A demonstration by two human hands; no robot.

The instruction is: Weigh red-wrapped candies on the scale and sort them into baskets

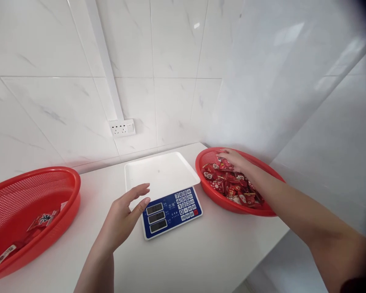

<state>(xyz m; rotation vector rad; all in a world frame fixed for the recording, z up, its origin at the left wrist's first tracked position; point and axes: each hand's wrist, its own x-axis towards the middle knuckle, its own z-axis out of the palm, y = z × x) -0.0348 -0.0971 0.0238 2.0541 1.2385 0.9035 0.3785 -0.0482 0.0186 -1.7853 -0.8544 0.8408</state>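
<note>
My left hand [126, 215] hovers at the left front corner of a digital scale, thumb and fingers apart, holding nothing. The scale has a blue keypad panel [172, 211] and a bare white tray [161, 173]. My right hand [233, 158] reaches into the right red basket [212, 193], its fingers on a red packet [225, 163] at the back of the pile. Many small red wrapped packets [238, 189] fill that basket; my right forearm crosses over its right part.
Another red basket [70, 199] stands at the left with a few red packets [44, 219] low inside. The white table [171, 264] meets a tiled wall with a power socket [122, 128]. The table's right edge slants below the right basket.
</note>
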